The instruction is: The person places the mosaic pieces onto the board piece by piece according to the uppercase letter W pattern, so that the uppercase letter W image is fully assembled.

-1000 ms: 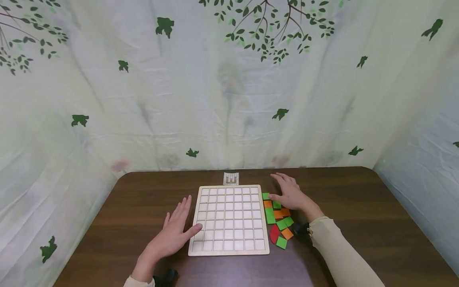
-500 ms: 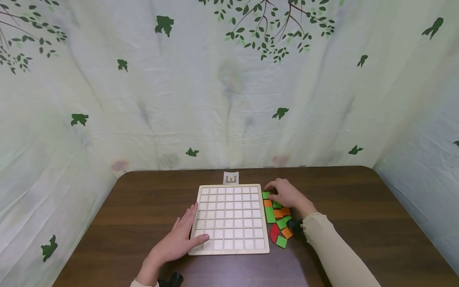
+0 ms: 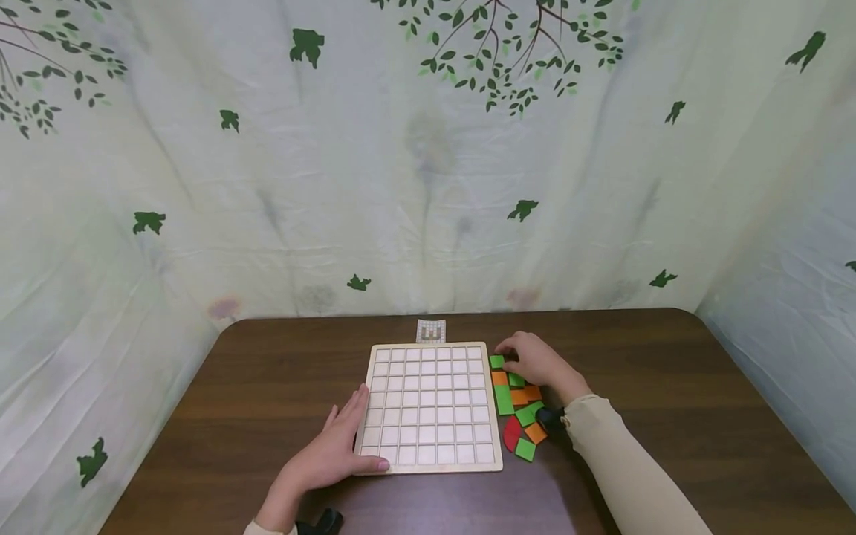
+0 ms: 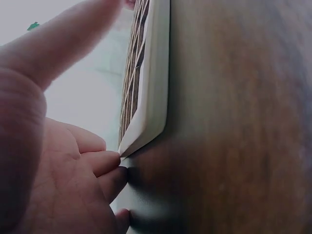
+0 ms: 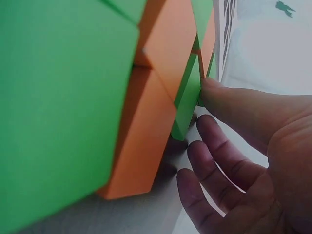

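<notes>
A pale wooden grid board (image 3: 441, 469) with white square cells lies on the table. My left hand (image 3: 331, 447) rests at its left side, fingers fairly straight along the edge and thumb over the near-left corner. In the left wrist view, fingertips (image 4: 108, 161) meet the board's side. My right hand (image 3: 540, 362) reaches over the far end of the tile group, its thumb and forefinger pinching a small green tile (image 3: 496, 362) beside the board's far-right corner. The right wrist view has the thumb (image 5: 214, 92) low against the tiles, other fingers curled near the tabletop.
Along the board's right side lie several green tiles (image 3: 504, 401), orange tiles (image 3: 535, 432) and a red curved piece (image 3: 512, 433). Beyond the board's far edge is a small printed card (image 3: 431, 331). Leaf-patterned cloth (image 3: 428, 186) hangs behind the brown table (image 3: 635, 357).
My right hand came down and left onto the far green tile, its fingers bending in. My left hand moved right to the board's edge, and its thumb slid down to the near corner.
</notes>
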Tool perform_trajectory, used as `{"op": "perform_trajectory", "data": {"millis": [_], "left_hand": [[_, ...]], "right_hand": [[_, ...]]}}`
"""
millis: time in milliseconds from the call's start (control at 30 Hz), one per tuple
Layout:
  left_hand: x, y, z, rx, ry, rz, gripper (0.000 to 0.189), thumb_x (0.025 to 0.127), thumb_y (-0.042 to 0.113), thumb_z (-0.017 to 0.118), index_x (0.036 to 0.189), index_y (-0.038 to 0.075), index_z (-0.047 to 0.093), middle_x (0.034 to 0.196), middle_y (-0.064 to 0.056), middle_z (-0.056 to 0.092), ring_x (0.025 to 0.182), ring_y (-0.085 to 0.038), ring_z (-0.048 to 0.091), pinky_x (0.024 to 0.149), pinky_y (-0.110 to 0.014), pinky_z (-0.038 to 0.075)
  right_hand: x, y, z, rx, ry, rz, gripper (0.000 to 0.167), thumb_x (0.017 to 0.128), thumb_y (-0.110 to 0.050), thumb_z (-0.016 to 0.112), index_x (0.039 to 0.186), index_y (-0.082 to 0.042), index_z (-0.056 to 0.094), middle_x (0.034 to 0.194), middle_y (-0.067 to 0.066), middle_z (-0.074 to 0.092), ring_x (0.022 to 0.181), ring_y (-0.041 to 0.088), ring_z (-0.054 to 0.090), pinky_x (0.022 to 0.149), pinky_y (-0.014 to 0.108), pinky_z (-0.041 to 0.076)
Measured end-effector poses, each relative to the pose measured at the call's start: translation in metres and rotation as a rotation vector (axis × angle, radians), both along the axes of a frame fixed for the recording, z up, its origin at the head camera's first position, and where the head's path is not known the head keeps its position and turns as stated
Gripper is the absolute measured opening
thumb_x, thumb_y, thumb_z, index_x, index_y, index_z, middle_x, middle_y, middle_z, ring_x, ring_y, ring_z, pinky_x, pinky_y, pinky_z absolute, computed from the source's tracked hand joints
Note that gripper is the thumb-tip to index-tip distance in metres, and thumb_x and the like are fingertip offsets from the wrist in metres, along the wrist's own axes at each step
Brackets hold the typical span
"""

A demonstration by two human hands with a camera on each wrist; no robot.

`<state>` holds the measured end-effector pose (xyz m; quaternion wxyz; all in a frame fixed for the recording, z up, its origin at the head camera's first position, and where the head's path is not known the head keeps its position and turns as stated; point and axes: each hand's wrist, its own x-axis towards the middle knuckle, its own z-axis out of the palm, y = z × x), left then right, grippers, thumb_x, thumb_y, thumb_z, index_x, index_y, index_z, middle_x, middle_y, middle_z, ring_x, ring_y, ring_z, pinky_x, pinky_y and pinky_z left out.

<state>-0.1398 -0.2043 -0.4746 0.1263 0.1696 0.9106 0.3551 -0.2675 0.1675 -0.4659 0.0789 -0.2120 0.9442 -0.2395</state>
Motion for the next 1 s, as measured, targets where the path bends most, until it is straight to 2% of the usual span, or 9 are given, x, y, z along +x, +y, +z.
{"op": "perform_trajectory", "data": {"millis": [367,633,833,1000], "left_hand": [[0.000,-0.002,-0.004,-0.022,0.044,-0.028,0.128,0.073,0.046,0.088,0.157,-0.009,0.008,0.165,-0.023,0.005,0.152,-0.041,0.006,0.117,-0.065,0.000],[0.001,-0.003,-0.004,-0.019,0.041,-0.024,0.128,0.072,0.048,0.088,0.157,-0.007,0.009,0.166,-0.022,0.004,0.153,-0.039,0.005,0.118,-0.064,0.001],[0.001,-0.003,-0.005,-0.037,0.047,-0.005,0.129,0.070,0.050,0.089,0.157,-0.007,0.013,0.166,-0.022,0.006,0.153,-0.039,0.006,0.119,-0.061,0.003],[0.000,-0.003,-0.006,-0.050,0.053,-0.001,0.127,0.070,0.051,0.089,0.156,-0.008,0.018,0.166,-0.022,0.009,0.153,-0.039,0.008,0.119,-0.061,0.005]], "right_hand": [[-0.002,-0.002,0.001,0.036,0.013,-0.018,0.023,0.094,-0.006,0.069,0.118,-0.004,0.071,0.112,0.010,0.066,0.104,0.027,0.059,0.095,0.047,0.051],[0.008,-0.004,0.004,-0.005,0.002,-0.078,0.025,0.095,-0.009,0.069,0.120,-0.005,0.070,0.117,0.010,0.067,0.105,0.026,0.060,0.096,0.047,0.051],[0.015,-0.009,0.005,-0.022,0.024,-0.091,0.026,0.095,-0.011,0.070,0.120,-0.006,0.070,0.121,0.010,0.066,0.114,0.029,0.059,0.102,0.049,0.048],[0.021,-0.013,0.007,-0.039,0.041,-0.096,0.026,0.095,-0.012,0.071,0.121,-0.007,0.070,0.122,0.009,0.066,0.115,0.028,0.059,0.102,0.049,0.048]]}}
